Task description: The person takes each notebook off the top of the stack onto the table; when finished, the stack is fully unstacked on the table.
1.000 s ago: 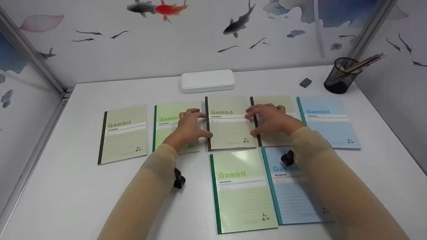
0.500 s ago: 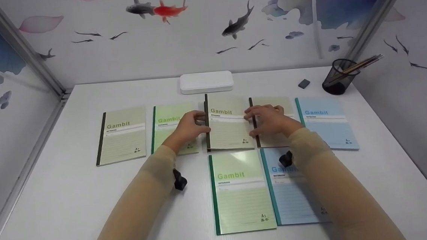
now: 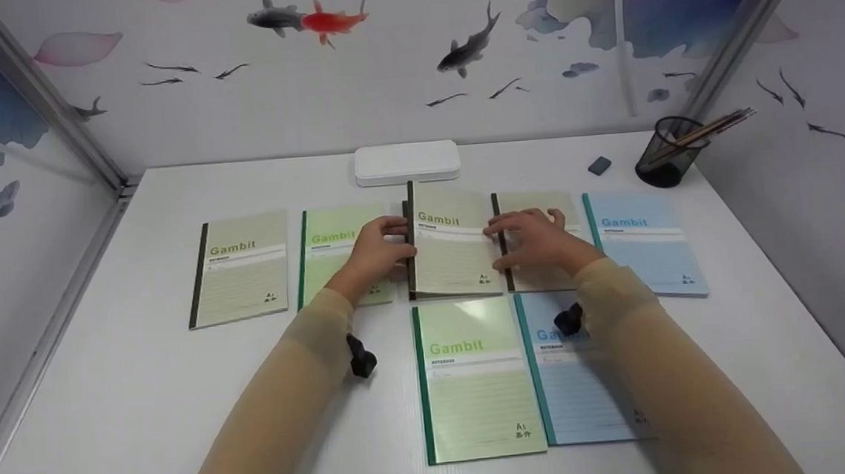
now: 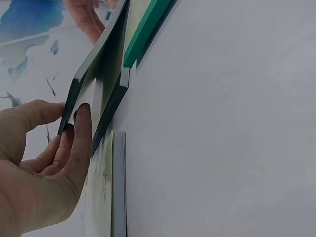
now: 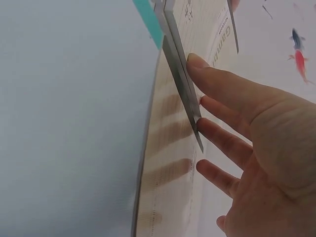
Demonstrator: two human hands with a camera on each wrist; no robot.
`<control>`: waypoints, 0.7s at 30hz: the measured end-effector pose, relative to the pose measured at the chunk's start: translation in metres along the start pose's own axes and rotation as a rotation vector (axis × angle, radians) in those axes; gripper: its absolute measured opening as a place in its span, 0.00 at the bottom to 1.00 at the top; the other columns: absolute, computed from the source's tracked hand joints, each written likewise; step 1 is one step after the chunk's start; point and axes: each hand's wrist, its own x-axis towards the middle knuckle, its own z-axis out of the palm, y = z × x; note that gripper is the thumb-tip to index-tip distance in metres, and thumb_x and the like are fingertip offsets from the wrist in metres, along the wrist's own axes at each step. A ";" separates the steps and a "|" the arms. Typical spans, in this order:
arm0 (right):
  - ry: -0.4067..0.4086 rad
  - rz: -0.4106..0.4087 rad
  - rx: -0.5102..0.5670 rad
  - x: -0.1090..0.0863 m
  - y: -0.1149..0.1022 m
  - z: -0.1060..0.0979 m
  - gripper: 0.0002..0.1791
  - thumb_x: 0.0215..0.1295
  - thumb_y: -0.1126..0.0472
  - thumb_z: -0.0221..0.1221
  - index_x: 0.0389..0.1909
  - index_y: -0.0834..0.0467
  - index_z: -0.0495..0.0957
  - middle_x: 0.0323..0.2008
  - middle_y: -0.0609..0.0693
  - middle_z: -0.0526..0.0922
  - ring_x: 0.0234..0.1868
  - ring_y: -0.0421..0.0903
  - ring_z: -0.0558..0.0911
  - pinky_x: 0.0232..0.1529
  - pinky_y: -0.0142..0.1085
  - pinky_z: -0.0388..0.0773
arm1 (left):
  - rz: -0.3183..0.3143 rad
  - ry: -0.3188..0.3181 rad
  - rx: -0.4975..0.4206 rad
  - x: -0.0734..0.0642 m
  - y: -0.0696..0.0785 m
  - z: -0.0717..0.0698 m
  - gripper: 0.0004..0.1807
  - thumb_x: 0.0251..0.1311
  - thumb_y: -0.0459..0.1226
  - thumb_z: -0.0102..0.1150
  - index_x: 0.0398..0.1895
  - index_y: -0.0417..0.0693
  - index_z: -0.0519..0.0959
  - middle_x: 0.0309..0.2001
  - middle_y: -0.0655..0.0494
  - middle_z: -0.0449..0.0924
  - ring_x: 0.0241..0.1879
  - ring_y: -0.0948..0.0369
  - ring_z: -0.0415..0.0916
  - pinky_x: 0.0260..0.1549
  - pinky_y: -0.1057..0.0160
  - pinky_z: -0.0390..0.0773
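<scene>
A khaki notebook (image 3: 457,253) with a dark spine is tilted, its spine side raised off another dark-spined notebook (image 4: 116,98) beneath it. My left hand (image 3: 375,251) pinches that raised spine between thumb and fingers. At the opposite long edge, my right hand (image 3: 538,240) rests its thumb and spread fingertips against the notebook. Below the right hand lies a second khaki notebook (image 3: 563,275), partly covered by it. The left forearm and hand overlap part of a green notebook (image 3: 330,243).
Another khaki notebook (image 3: 239,276) lies far left and a blue one (image 3: 649,236) at right. Nearer are a green notebook (image 3: 479,404) and a blue one (image 3: 586,396). A white case (image 3: 407,162), an eraser (image 3: 600,166) and a mesh pen cup (image 3: 663,172) stand behind.
The left hand has raised the khaki notebook's spine side, so it tilts and uncovers the spine edge of the notebook beneath. The right hand stays at the other edge.
</scene>
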 end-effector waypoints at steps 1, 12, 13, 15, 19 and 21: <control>0.000 0.009 0.007 0.000 0.000 0.001 0.33 0.57 0.47 0.75 0.66 0.39 0.79 0.75 0.43 0.70 0.80 0.56 0.55 0.75 0.66 0.24 | -0.007 -0.001 -0.004 0.000 -0.001 0.001 0.34 0.62 0.30 0.66 0.73 0.45 0.67 0.66 0.50 0.73 0.57 0.53 0.79 0.54 0.55 0.83; 0.016 0.002 0.036 -0.004 -0.003 -0.001 0.31 0.57 0.49 0.76 0.63 0.39 0.80 0.74 0.41 0.71 0.80 0.53 0.56 0.77 0.63 0.22 | -0.054 0.002 -0.104 0.001 -0.001 0.000 0.35 0.60 0.28 0.66 0.72 0.49 0.69 0.66 0.52 0.74 0.47 0.56 0.82 0.39 0.61 0.83; 0.017 -0.001 0.035 -0.004 -0.004 0.000 0.31 0.56 0.49 0.76 0.63 0.38 0.81 0.74 0.40 0.71 0.80 0.53 0.57 0.77 0.63 0.23 | -0.056 0.007 -0.123 0.000 -0.001 -0.001 0.35 0.59 0.28 0.65 0.71 0.48 0.69 0.65 0.52 0.75 0.46 0.56 0.82 0.39 0.61 0.83; 0.020 -0.009 0.031 -0.004 -0.003 0.001 0.31 0.55 0.49 0.77 0.62 0.38 0.81 0.73 0.40 0.72 0.80 0.53 0.58 0.77 0.64 0.24 | -0.065 0.012 -0.164 -0.002 -0.001 -0.003 0.34 0.59 0.27 0.64 0.71 0.48 0.70 0.64 0.52 0.77 0.46 0.56 0.81 0.40 0.62 0.82; 0.018 -0.018 0.018 -0.003 -0.005 0.003 0.32 0.54 0.50 0.78 0.62 0.38 0.81 0.73 0.40 0.72 0.80 0.53 0.59 0.77 0.64 0.24 | -0.093 0.022 -0.270 -0.008 -0.005 -0.010 0.33 0.59 0.26 0.61 0.70 0.47 0.71 0.63 0.51 0.78 0.47 0.56 0.80 0.43 0.62 0.82; 0.013 -0.027 0.010 -0.003 -0.006 0.003 0.33 0.54 0.50 0.78 0.62 0.39 0.81 0.73 0.40 0.72 0.80 0.52 0.58 0.77 0.63 0.23 | -0.102 0.026 -0.316 -0.012 -0.007 -0.015 0.33 0.60 0.25 0.60 0.71 0.48 0.71 0.63 0.51 0.78 0.48 0.56 0.79 0.43 0.62 0.82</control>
